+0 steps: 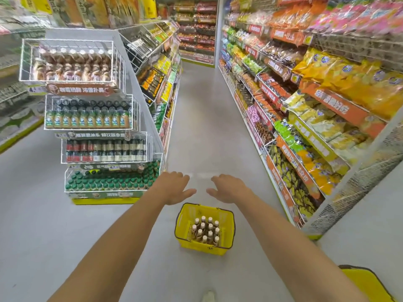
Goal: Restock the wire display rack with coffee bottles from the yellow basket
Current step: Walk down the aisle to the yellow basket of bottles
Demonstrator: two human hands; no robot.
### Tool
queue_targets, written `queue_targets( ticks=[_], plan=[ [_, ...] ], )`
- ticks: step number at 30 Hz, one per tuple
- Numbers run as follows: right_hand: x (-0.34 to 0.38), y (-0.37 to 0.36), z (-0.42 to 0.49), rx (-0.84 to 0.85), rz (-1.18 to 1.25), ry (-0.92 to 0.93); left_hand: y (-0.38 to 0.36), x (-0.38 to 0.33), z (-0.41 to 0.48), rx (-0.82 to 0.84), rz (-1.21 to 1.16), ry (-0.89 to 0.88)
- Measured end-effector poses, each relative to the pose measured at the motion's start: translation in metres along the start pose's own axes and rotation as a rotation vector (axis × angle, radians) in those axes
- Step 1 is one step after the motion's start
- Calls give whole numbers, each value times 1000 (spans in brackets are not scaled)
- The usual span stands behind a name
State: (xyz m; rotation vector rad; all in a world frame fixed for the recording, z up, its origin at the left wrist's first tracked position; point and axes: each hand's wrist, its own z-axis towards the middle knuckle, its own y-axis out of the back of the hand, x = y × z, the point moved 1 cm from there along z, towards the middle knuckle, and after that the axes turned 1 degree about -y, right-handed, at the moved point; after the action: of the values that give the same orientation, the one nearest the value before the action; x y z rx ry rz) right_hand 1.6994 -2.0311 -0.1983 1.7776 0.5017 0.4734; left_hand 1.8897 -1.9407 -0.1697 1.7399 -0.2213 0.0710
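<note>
The yellow basket stood on the aisle floor, holding upright coffee bottles with pale caps. Both arms reached forward above it: the left hand and right hand were open, palms down, empty, touching nothing. The wire display rack rose at the aisle's left side, well apart from the basket. The work looked to be at its start; the next move would call for lowering the hands to grip the bottles.
</note>
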Motion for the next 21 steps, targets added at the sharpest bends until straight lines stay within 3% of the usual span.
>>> queue_targets(
  ticks=[9, 21],
  plan=[
    [-84, 10, 170, 100, 65, -47, -8, 44, 190, 56, -9, -72],
    [-144, -60, 244, 255, 139, -229, -74, 43, 331, 173, -104, -233]
  ],
)
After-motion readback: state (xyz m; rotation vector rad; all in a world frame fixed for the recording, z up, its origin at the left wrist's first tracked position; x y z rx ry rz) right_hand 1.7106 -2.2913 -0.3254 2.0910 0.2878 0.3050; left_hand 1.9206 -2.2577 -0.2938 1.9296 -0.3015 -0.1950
